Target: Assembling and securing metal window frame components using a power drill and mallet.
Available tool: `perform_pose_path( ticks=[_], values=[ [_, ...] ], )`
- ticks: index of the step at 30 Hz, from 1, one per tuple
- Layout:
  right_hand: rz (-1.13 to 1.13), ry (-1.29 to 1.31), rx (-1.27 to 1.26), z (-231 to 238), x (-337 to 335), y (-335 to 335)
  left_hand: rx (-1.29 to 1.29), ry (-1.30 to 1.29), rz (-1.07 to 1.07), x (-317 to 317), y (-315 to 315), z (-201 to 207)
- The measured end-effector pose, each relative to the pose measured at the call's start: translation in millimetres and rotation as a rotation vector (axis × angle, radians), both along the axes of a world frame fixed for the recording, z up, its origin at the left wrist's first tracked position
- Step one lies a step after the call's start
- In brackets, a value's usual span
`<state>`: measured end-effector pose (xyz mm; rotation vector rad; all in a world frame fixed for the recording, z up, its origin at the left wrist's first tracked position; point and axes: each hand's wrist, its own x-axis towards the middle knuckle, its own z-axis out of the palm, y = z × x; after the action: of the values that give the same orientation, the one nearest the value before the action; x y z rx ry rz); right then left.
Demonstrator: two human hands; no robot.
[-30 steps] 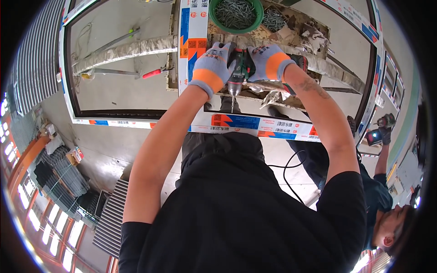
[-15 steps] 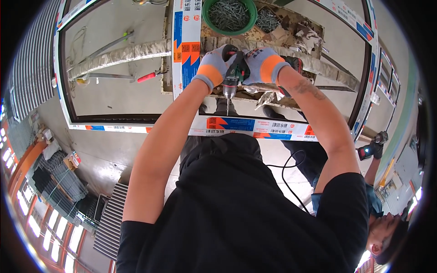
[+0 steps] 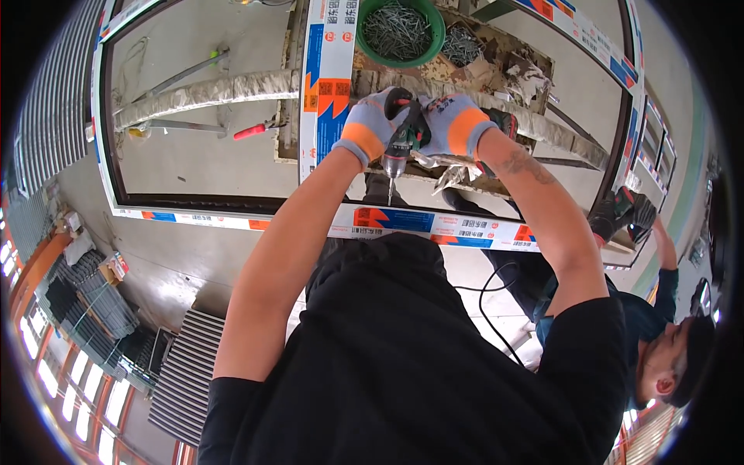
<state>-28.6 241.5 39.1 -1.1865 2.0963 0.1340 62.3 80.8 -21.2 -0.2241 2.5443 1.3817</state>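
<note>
Both my hands wear grey and orange work gloves and are closed around a dark green and black power drill (image 3: 398,147). My left hand (image 3: 370,124) wraps the drill from the left, while my right hand (image 3: 456,125) grips it from the right. From its chuck a thin bit points toward me, its tip at the inner side of the near rail of a large window frame (image 3: 457,225). White, blue and orange printed film covers that frame. Whether the tip touches the rail, I cannot tell.
Beyond my hands, a green bowl (image 3: 442,35) of screws sits on a worn board beside a loose screw heap (image 3: 462,45). A red-handled tool (image 3: 249,132) lies left of the upright bar. At right, a co-worker's gloved hand (image 3: 639,217) holds another drill (image 3: 618,208). A black cable (image 3: 482,310) hangs nearby.
The frame and bowl sit slightly lower and further right in view. My hands keep their grip on the drill. The co-worker's drill has come in to the frame's right corner.
</note>
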Motion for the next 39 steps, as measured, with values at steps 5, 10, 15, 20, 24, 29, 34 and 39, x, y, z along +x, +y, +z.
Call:
perform_pose_path(
  ticks=[5,10,15,20,24,29,34,39],
  values=[
    [-0.003,0.022,-0.012,-5,2,1,0.029,0.035,-0.01,1,-1,-8],
    [-0.015,0.002,0.01,-2,2,0,-0.06,0.022,-0.028,2,1,-8],
    [-0.018,0.01,0.023,1,2,-2,-0.152,0.007,-0.034,3,1,-15],
    [0.008,0.023,0.057,-3,3,-1,-0.1,0.018,-0.026,3,2,-18],
    [0.002,0.012,0.072,-3,3,-2,-0.126,0.04,-0.052,3,1,-13],
    [-0.013,0.025,0.019,-3,2,3,-0.16,-0.004,-0.096,1,3,-12],
    [-0.006,0.02,-0.001,-4,3,1,-0.226,0.036,-0.088,5,0,-24],
    [-0.002,0.053,-0.029,-6,4,3,-0.187,0.003,-0.089,2,0,-11]
  ],
)
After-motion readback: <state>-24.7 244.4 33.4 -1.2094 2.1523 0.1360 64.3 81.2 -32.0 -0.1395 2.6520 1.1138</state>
